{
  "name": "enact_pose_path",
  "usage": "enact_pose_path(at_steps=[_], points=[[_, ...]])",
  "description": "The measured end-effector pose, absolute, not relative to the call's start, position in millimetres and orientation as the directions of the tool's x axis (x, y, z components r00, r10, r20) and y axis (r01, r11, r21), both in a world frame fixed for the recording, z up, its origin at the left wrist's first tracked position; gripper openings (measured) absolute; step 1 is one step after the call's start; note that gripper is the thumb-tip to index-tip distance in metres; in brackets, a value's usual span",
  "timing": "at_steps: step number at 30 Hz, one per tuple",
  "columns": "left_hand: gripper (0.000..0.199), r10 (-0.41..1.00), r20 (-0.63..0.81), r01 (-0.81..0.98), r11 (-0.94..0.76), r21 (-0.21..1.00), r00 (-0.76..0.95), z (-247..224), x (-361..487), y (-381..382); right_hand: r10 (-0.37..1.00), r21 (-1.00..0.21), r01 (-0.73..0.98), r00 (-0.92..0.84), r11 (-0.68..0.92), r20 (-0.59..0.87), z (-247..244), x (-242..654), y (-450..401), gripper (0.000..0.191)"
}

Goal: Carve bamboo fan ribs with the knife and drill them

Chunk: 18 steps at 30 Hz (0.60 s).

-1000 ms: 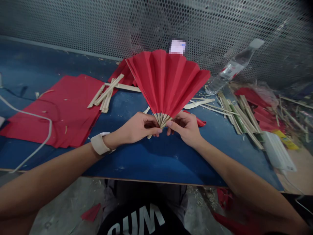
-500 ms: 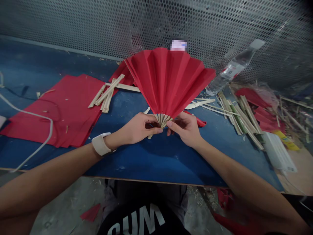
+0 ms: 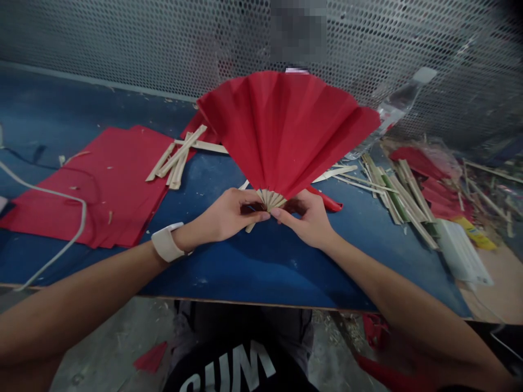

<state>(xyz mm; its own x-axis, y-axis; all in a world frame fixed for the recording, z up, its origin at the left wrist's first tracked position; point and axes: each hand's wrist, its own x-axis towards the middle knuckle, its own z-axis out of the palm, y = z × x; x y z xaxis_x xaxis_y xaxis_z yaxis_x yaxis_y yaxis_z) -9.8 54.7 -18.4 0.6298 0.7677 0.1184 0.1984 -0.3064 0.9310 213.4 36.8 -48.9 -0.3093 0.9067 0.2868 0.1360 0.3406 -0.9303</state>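
Note:
Between my hands stands a red folding fan (image 3: 286, 125), spread wide with its pleats upward. Its pale bamboo ribs (image 3: 269, 197) come together at the bottom. My left hand (image 3: 241, 213) grips the ribs' lower end from the left, thumb in front. From the other side my right hand (image 3: 304, 218) pinches the same base, its thumb close to the left thumb. Fingers of both hands are partly hidden behind the fan. Just behind my right hand lies a red rolled piece (image 3: 327, 198), partly covered.
Red sheets (image 3: 93, 190) are stacked at left, with several bamboo strips (image 3: 180, 163) on their edge. A white cable (image 3: 84, 212) crosses them. At right are a plastic bottle (image 3: 402, 103), bamboo sticks (image 3: 402, 201) and a white box (image 3: 461, 250). Perforated metal mesh (image 3: 143, 49) rises behind the blue table (image 3: 245, 272).
The fan has spread wider, its right edge moving outward to the right and its left edge slightly left. Both hands keep their hold at the base.

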Motion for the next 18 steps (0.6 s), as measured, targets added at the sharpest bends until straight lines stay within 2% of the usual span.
enact_pose_path(at_steps=[2, 6, 13, 18], points=[[0.021, 0.783, 0.12, 0.219, -0.313, 0.924, 0.61, -19, -10, 54, 0.885, -0.897, 0.184, -0.329, 0.402, 0.33, -48, 214, 37, 0.036], [0.017, 0.814, 0.123, 0.175, -0.265, 0.948, 0.568, -23, -10, 53, 0.852, -0.86, 0.21, -0.37, 0.466, 0.371, -45, 214, 38, 0.027], [0.026, 0.796, 0.136, 0.165, -0.284, 0.945, 0.59, -21, -11, 54, 0.893, -0.933, 0.115, -0.35, 0.341, 0.283, -45, 213, 39, 0.026], [0.032, 0.791, 0.126, 0.101, -0.231, 0.968, 0.599, -13, -10, 51, 0.913, -0.97, -0.003, -0.338, 0.242, 0.229, -40, 212, 37, 0.027]])
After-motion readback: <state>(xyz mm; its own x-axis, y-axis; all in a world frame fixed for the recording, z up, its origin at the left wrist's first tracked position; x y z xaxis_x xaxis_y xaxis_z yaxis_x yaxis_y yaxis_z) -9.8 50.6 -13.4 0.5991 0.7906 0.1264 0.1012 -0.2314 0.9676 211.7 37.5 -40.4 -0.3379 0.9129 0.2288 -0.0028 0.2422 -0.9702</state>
